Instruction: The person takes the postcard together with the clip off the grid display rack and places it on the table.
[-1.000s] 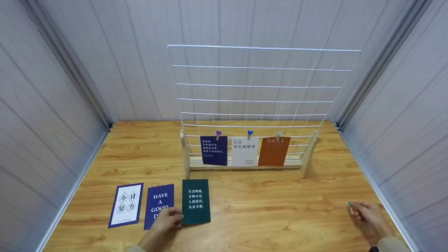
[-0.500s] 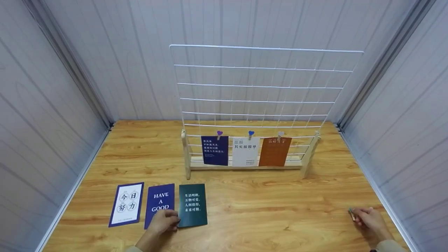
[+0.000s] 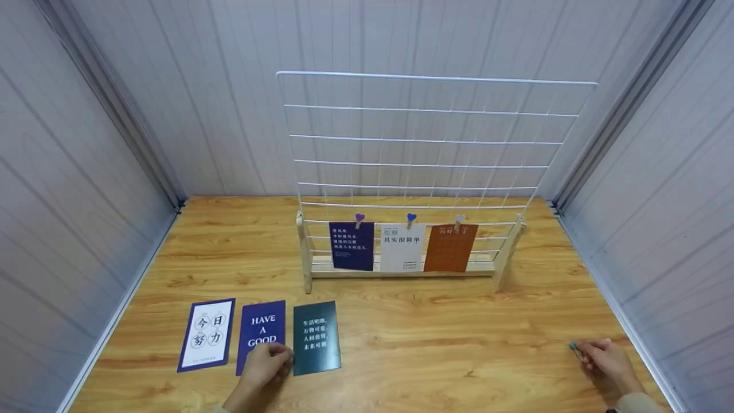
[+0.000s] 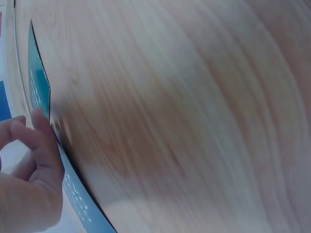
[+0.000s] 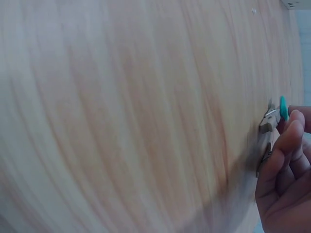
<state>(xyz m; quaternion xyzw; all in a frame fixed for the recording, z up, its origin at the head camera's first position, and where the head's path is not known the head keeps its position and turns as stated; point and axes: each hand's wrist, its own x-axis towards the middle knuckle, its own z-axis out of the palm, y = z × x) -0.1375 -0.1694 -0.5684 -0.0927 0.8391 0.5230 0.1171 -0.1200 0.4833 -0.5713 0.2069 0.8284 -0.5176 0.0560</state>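
Note:
In the head view my left hand pinches the lower left edge of a dark green card with white writing. In the left wrist view the fingertips overlap that card's near corner. Part of a blue card, reading HAVE A GOOD, is hidden under the same hand. Far to the right, my right hand pinches a small wooden clip with a teal head close over the table. A second metal-sprung piece shows beside the curled fingers in the right wrist view.
A white wire grid stands upright in a wooden base. Heart-headed clips hold a dark blue card, a white card and an orange card on it. A blue-bordered white card lies far left. Panel walls surround the table.
My left hand has brought the green card left and towards me, beside the blue card. A bright glare now shows on its lower part. My right hand has barely moved, still pinching the clip.

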